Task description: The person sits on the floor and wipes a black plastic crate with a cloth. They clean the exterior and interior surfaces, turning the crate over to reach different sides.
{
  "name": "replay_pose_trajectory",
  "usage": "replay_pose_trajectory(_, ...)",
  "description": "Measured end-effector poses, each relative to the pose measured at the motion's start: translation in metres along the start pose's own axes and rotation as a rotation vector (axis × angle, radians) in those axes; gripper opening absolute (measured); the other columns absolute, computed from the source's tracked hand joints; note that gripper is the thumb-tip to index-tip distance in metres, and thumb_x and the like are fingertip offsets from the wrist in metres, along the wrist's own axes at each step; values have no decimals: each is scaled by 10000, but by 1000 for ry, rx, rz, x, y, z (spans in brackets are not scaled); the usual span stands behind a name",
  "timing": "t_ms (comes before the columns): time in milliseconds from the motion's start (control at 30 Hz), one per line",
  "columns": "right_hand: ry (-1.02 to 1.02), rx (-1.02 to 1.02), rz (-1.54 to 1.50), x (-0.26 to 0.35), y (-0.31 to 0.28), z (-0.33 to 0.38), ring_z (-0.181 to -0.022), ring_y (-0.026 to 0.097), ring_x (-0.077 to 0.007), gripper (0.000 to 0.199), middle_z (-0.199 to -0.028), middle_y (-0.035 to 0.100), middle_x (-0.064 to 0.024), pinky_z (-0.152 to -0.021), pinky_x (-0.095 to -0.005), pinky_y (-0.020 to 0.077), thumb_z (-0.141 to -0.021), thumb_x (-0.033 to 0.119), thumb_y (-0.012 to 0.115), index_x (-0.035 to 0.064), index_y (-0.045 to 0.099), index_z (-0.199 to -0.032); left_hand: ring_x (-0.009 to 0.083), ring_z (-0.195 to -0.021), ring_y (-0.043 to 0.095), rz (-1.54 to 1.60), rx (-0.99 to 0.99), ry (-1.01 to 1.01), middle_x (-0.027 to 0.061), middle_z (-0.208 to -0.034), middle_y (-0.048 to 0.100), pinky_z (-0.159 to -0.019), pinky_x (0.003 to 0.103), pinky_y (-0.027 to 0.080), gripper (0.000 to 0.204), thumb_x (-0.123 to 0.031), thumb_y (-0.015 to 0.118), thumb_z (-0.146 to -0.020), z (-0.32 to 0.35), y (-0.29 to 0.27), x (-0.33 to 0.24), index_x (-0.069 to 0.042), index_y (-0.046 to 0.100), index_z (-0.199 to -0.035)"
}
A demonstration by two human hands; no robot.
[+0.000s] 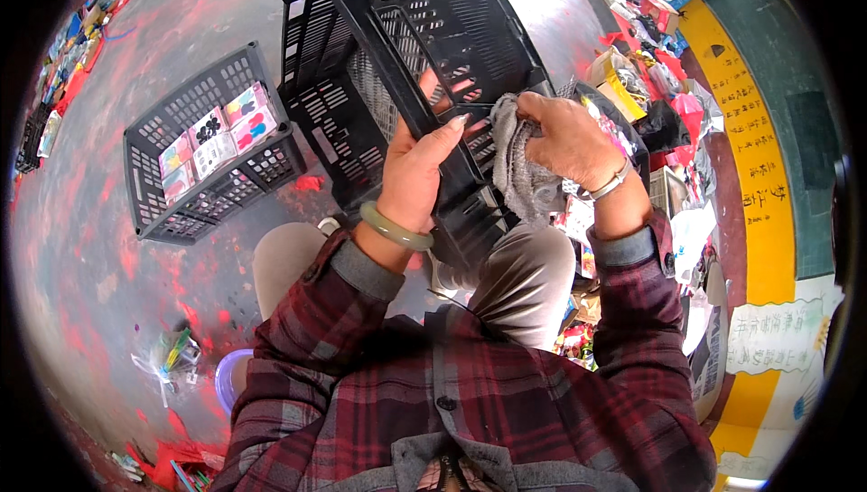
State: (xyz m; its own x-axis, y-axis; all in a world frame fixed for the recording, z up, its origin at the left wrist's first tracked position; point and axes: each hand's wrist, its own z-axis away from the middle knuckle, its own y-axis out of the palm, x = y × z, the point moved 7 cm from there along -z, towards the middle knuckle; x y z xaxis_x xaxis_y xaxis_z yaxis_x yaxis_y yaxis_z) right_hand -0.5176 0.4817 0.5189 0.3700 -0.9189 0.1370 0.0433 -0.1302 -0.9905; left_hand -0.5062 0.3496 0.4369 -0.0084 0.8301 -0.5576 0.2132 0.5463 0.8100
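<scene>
- The left hand (417,167) is wrapped around the slanted rim of a big black slatted crate (397,68), fingers curled over the edge and a pale green bangle (395,228) on the wrist.
- The right hand (567,138) is bunched tight on a grey cloth (518,167), pressing it against the crate's inner wall just beside the left hand.
- The crate is tipped up over the person's knees, its far end reaching toward the top edge of the view.
- To the left the grey, red-stained floor (81,248) lies open; a smaller black crate (203,153) with coloured packets stands well apart there.
- To the right, heaped colourful packets (646,77) crowd close against the crate.
- The lower part of the crate is hidden behind the hands and the cloth; the packets are too small to make out.
</scene>
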Motion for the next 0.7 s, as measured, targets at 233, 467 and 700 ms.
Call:
replay_pose_trajectory(233, 4, -305, -71, 1, 9, 17, -784, 573, -400, 241, -807, 589, -221, -693, -471, 455, -683, 57, 532, 30, 541, -922, 168, -1068, 511, 27, 10, -22, 90, -1230, 485, -935, 315, 426, 543, 4, 500, -858, -2, -2, 2, -46, 326, -1371)
replay_pose_trajectory(467, 190, -380, -78, -12, 21, 14, -775, 580, -394, 221, -779, 593, -221, -684, -476, 459, -715, 112, 546, 79, 563, -933, 157, -1052, 509, 10, 20, -24, 86, -1238, 427, -940, 307, 424, 592, 23, 520, -837, -1, -5, 6, -49, 302, -1383)
replay_pose_trajectory(700, 109, -374, -83, 15, 15, 18, -850, 560, -398, 284, -862, 579, -206, -738, -445, 447, -692, 28, 552, 49, 521, -973, 211, -1078, 519, -65, 2, 23, 137, -1248, 484, -940, 344, 428, 526, -7, 452, -868, -4, -12, 0, -23, 307, -1373)
